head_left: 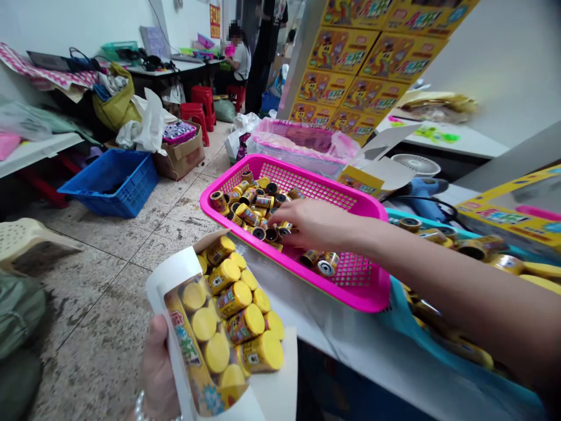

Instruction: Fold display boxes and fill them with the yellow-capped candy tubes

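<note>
My left hand [158, 362] grips an open cardboard box [186, 351] with a clear window, tilted at the lower middle. Small canisters with yellow caps [245, 321] fill it in rows and show through its open side. To the upper right, my right hand [311, 222] is inside a pink plastic basket [302, 278], its fingers curled down around a small canister [286, 227]. Loose canisters of the same gold-and-brown kind [249, 215] are heaped at the basket's left end, several with dark ends facing up. My right fingertips are partly hidden among them.
A teal basket [397, 295] of more canisters lies under my right forearm. Behind stand a lined pink tub [302, 140], stacked yellow boxes [346, 52] and a blue heat-gun-like tool [423, 199]. A blue crate [118, 181] and red stools [197, 108] occupy the floor; people are farther back.
</note>
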Available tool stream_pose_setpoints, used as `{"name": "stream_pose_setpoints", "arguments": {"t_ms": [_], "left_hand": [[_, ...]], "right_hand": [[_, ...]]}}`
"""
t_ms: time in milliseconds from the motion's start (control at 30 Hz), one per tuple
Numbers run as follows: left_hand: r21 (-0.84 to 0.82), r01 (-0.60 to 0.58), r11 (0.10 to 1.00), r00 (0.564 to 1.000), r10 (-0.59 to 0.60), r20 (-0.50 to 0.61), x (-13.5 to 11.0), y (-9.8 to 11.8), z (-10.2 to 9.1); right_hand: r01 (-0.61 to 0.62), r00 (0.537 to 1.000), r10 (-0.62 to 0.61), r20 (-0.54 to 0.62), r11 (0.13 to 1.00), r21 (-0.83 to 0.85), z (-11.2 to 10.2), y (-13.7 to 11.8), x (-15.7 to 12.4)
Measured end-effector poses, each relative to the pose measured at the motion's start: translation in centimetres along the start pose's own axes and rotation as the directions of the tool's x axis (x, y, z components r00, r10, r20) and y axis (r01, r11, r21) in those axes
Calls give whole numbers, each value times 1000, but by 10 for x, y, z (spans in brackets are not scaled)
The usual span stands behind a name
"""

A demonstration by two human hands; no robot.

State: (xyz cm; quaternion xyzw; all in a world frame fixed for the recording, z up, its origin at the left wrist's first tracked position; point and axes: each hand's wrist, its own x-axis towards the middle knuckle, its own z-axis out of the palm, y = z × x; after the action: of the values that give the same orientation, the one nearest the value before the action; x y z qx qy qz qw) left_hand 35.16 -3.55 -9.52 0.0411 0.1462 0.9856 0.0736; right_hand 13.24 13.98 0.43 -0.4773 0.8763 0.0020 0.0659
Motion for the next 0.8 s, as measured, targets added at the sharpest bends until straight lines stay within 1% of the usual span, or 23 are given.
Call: {"name": "stream_pose_setpoints", "arguments": {"t_ms": [33,67,133,200,300,400,433,467,500,533,567,600,633,667,700,733,767,800], "left_hand": [[12,-9,1000,1000,9,-6,0,0,-2],[20,-13,1000,1000,13,-11,0,0,-4],[28,-9,1000,1000,10,-23,-2,1,-9],[35,0,999,999,2,-44,-5,3,-12],[56,-10,998,997,14,-73,-7,6,-13],[67,-10,998,996,16,-84,-8,8,-11],[66,-7,998,996,13,-92,-8,7,-11],[60,-9,998,995,15,-98,-8,7,-11],[50,-20,999,995,25,-99,-8,6,-11],[39,-39,998,994,43,-96,-8,5,-11],[30,-53,998,994,56,-89,-8,5,-11],[27,-55,998,995,57,-80,-8,4,-11],[28,-45,999,996,47,-71,-8,3,-9],[31,-28,999,997,30,-67,-7,3,-7],[34,-8,999,998,10,-63,-7,2,-5],[33,8,999,998,-6,-60,-6,1,-2],[26,13,1000,998,-11,-54,-5,1,2],[17,3,1000,999,-3,-47,-4,1,5]], "right_hand": [[35,997,-32,75,999,-37,7,4,3],[53,992,-45,116,996,-68,14,6,5],[35,991,-20,131,993,-112,25,8,7],[26,989,-7,150,992,-123,32,8,5],[42,984,-18,175,990,-137,35,10,-7],[41,975,14,221,969,-243,29,13,-22],[27,979,34,203,957,-290,25,14,-26],[-7,987,57,147,947,-322,20,16,-29],[-57,995,79,57,946,-320,13,17,-30],[-108,994,97,-53,958,-267,5,17,-31],[-137,983,116,-142,979,-153,-3,16,-31],[-137,973,137,-186,990,16,-11,12,-30],[-110,969,155,-193,969,222,-18,6,-28],[-71,971,163,-174,895,439,-24,-3,-25],[-29,975,162,-154,777,629,-27,-15,-22],[17,975,162,-155,637,771,-27,-28,-19],[75,968,170,-185,508,858,-26,-42,-15],[144,951,193,-240,412,900,-22,-55,-11]]}}
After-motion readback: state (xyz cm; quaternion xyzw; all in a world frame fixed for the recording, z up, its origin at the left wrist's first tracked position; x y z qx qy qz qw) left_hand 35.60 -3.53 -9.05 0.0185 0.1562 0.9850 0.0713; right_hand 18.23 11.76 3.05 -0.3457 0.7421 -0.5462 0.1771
